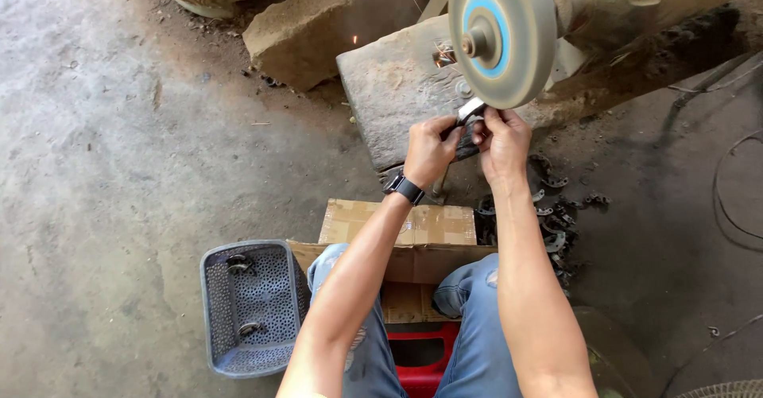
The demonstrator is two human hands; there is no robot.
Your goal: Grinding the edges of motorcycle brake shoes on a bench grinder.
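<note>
Blk wristwatch (405, 188), blue ripped jeans (477, 342), bare forearms.

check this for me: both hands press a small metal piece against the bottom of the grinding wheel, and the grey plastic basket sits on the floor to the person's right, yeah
Not quite. The head view shows the grey plastic basket on the floor to the person's left, not right. The rest holds: the left hand and right hand press a small metal piece against the bottom of the grinding wheel.

Both hands (467, 145) gripping a metal piece (469, 112) against the grinding wheel (502, 36).
</note>
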